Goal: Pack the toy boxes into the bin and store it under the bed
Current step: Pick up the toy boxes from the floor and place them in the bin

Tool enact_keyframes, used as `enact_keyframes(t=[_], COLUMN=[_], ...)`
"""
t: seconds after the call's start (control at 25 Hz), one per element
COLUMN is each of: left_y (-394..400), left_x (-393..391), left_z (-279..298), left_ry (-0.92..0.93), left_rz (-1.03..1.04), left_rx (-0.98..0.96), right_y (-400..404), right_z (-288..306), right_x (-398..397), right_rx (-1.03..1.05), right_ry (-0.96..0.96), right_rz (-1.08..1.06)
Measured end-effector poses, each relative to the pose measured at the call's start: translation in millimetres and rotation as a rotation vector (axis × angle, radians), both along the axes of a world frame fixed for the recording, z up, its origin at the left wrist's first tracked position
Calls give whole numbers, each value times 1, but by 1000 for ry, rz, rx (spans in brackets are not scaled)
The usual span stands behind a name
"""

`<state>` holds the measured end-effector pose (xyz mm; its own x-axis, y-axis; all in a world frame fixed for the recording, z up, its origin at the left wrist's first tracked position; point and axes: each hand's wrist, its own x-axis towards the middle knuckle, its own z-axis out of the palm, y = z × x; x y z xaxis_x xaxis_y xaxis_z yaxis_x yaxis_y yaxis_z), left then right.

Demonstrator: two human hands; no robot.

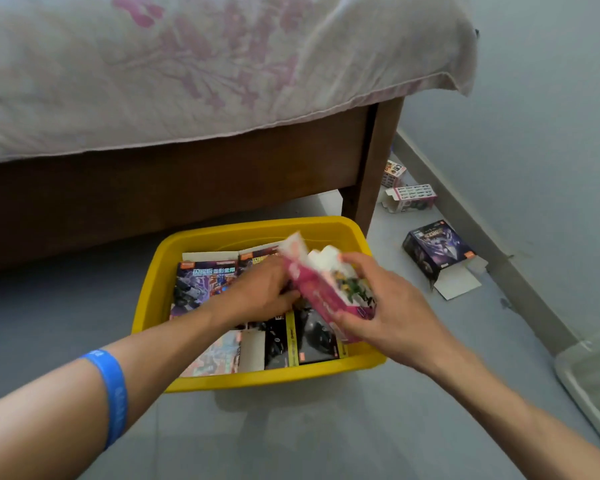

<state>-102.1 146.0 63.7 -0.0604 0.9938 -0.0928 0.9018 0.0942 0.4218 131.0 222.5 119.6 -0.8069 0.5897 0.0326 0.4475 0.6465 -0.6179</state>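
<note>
A yellow bin (pixel 257 374) stands on the grey floor in front of the bed and holds several toy boxes lying flat, among them a purple one (pixel 201 284). Over the bin's right half, my right hand (pixel 392 306) grips a pink toy box (pixel 329 289) with open white flaps, tilted. My left hand (pixel 260 289) touches the same box from the left side, fingers against it. A dark purple toy box (pixel 437 251) with an open flap lies on the floor to the right. Two small boxes, one pink-white (pixel 413 197) and one orange-white (pixel 394 173), lie by the bed leg.
The bed has a dark wooden frame (pixel 187 188) and leg (pixel 374 168), with a pink-flowered sheet (pixel 187 64) hanging over it. A gap shows under the frame behind the bin. A grey wall and skirting run along the right. A pale lid or tray edge (pixel 589 386) sits at lower right.
</note>
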Motion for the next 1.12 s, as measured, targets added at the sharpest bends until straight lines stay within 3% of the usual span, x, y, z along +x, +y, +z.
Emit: enact_keyframes(t=[0.12,0.24,0.4,0.44,0.52,0.6,0.68,0.8,0.88,1.0,1.12], left_y=[-11,-30,-43,-43,-38,-34,-36,-38,-39,-39,-38], left_x=[-24,-41,-33,-28,-21,-19,-21,-29,-35,-40,-41], left_z=[16,23,19,17,13,12,12,6,1,-8,-10], left_ry=[-346,-589,-747,-771,-785,-729,-567,-39,166,221,239], left_rz=[322,439,282,271,298,306,189,-83,-123,-66,-45], left_rx=[-28,-157,-426,-448,-440,-414,-335,-269,-320,-350,-329], right_y=[10,8,4,6,4,-5,-13,-9,-5,-10,-15], right_z=[-5,-7,9,13,12,-7,-22,-29,-28,-34,-36], right_x=[-25,-36,-44,-47,-51,-53,-53,-53,-52,-47,-41], right_rx=[201,509,884,885,767,514,300,125,-56,-128,-104], right_ry=[-311,-481,-209,-168,-260,-418,-488,-417,-388,-467,-400], right_rz=[232,340,392,387,388,414,461,500,501,549,534])
